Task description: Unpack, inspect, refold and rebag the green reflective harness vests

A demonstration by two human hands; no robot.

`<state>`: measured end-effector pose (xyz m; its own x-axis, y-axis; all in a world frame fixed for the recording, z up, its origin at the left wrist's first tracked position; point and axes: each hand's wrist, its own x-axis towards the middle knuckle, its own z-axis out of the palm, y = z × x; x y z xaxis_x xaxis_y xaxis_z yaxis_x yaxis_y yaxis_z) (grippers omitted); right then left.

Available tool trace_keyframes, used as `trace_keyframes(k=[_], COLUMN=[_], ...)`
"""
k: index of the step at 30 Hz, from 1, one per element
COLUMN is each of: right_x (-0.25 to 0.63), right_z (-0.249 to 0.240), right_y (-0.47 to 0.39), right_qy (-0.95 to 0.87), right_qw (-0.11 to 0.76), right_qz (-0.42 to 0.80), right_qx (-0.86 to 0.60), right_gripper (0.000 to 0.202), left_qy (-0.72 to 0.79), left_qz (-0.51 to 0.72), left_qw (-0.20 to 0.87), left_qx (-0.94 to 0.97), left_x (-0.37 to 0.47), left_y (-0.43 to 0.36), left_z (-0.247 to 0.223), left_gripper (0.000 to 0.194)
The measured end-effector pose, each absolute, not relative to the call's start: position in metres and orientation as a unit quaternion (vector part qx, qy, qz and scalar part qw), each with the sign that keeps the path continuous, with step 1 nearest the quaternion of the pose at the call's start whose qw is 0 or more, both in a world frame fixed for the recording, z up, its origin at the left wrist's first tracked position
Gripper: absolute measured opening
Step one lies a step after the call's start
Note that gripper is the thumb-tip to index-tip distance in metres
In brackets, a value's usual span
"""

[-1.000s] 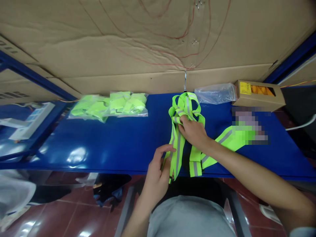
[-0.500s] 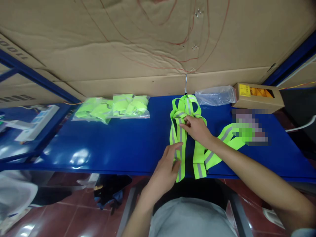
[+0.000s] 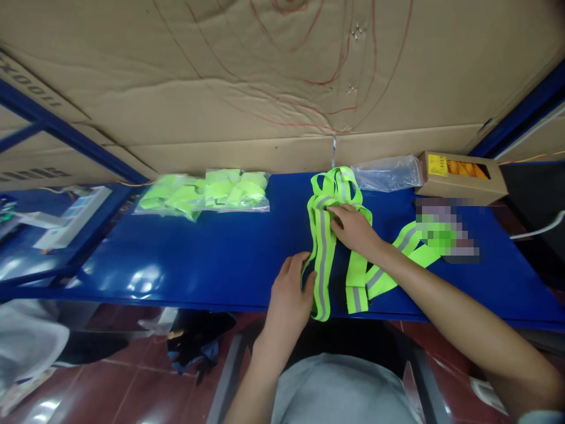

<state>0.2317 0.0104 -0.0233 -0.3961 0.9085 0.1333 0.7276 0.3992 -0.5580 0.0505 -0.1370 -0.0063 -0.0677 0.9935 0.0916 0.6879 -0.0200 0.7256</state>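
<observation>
A fluorescent yellow-green reflective strap with a grey stripe lies in long loops on the blue table, its far end bunched below a small metal hook. My right hand is closed on the strap's upper part, fingertips pinching near the fold. Lower down, my left hand curls round the left strand, which passes between thumb and fingers. Another length of the strap hangs to the right, under my right wrist. A further yellow-green band runs from it to a blurred-out patch on the right.
Clear bags of folded yellow-green straps lie at the back left. An empty-looking plastic bag and an open cardboard box with orange contents stand at the back right. A cardboard wall closes off the rear.
My left hand has shifted slightly left and closed round the left strand, drawing it aside. My right hand stays at the upper part, moved a little right.
</observation>
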Motion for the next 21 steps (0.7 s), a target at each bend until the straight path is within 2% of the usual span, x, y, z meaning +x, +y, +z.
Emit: trace_keyframes(k=[3, 7, 12, 15, 17, 21], right_x=[0.232, 0.233, 0.233, 0.233, 0.233, 0.233], right_z=[-0.022, -0.018, -0.013, -0.011, -0.012, -0.021], right_y=[0.011, 0.011, 0.008, 0.006, 0.006, 0.008], right_qy=[-0.810, -0.816, -0.819, -0.817, -0.817, -0.815], right_qw=[0.218, 0.213, 0.215, 0.224, 0.228, 0.233], right_qz=[0.205, 0.203, 0.202, 0.202, 0.204, 0.203], right_qx=[-0.505, -0.497, -0.492, -0.492, -0.490, -0.490], right_gripper=[0.039, 0.026, 0.032, 0.043, 0.044, 0.020], left_qy=[0.649, 0.623, 0.606, 0.553, 0.512, 0.497], left_qz=[0.358, 0.312, 0.331, 0.402, 0.463, 0.523], left_qw=[0.236, 0.320, 0.400, 0.539, 0.623, 0.647], left_qx=[0.628, 0.642, 0.603, 0.492, 0.368, 0.246], left_x=[0.060, 0.072, 0.067, 0.060, 0.059, 0.066], left_y=[-0.142, -0.147, -0.141, -0.136, -0.134, -0.135], left_z=[-0.002, 0.000, -0.005, -0.010, -0.012, -0.016], left_gripper=[0.036, 0.044, 0.038, 0.032, 0.035, 0.056])
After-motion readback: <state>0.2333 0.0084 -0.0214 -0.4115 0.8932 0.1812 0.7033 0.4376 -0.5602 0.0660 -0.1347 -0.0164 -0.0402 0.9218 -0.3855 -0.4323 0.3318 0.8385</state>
